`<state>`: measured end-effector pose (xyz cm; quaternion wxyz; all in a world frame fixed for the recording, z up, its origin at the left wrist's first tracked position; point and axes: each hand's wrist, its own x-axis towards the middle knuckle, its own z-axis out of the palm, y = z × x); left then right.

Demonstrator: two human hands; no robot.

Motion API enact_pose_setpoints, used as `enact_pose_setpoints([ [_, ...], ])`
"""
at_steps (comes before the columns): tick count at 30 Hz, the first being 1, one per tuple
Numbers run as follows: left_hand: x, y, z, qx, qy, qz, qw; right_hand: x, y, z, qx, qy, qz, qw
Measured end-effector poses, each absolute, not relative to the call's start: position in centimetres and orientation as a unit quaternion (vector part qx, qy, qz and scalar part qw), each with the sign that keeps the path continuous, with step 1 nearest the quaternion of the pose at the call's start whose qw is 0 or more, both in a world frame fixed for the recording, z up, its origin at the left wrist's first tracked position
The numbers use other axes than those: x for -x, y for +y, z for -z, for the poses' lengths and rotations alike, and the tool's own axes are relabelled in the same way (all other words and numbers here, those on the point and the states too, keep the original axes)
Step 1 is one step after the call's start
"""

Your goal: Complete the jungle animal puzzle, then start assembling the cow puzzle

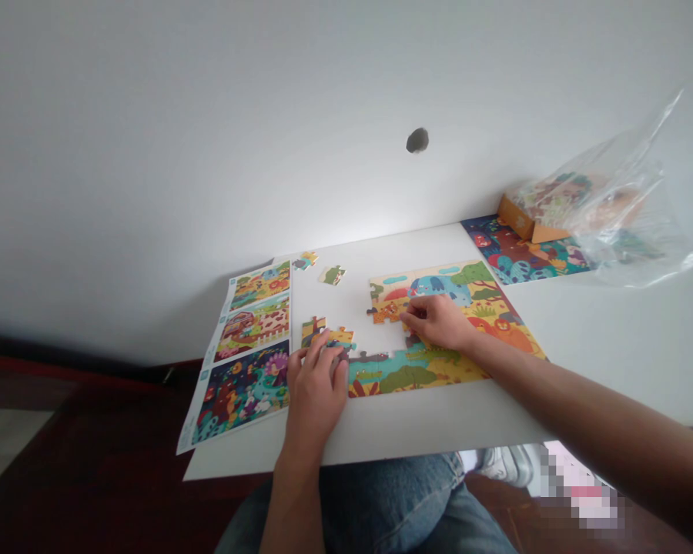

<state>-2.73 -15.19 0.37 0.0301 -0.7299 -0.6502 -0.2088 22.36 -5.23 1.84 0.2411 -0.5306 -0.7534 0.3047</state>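
Note:
A partly assembled jigsaw puzzle (447, 358) with animals lies on the white table, with a gap in its left middle. My right hand (439, 322) reaches over it, thumb and index finger pinched at the right edge of an orange spotted puzzle piece (386, 312) beside the gap. At the puzzle's lower left, my left hand (317, 381) rests with fingers stretched and slightly apart, its fingertips on some joined pieces (342, 336) that it partly covers. Two loose puzzle pieces, a green and white one (333, 275) and a yellow and grey one (306, 260), lie farther back.
A picture sheet (252, 315) with three scenes lies along the table's left edge. On the right, a dark printed picture (488, 242) lies under an orange box (518, 215) and a clear plastic bag (641, 208). The wall behind has a round hole (417, 140).

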Motion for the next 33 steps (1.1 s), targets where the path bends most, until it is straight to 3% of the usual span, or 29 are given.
enact_pose_setpoints([
  [24, 4.2, -14.8, -0.5, 0.722, -0.674, 0.153, 0.03, -22.3, -5.3, -1.9, 0.531, -0.755, -0.304, 0.236],
  [33, 3.5, -15.0, -1.1, 0.69, -0.645, 0.329, 0.001, -22.2, -5.4, -2.1, 0.536, -0.754, -0.298, 0.235],
])
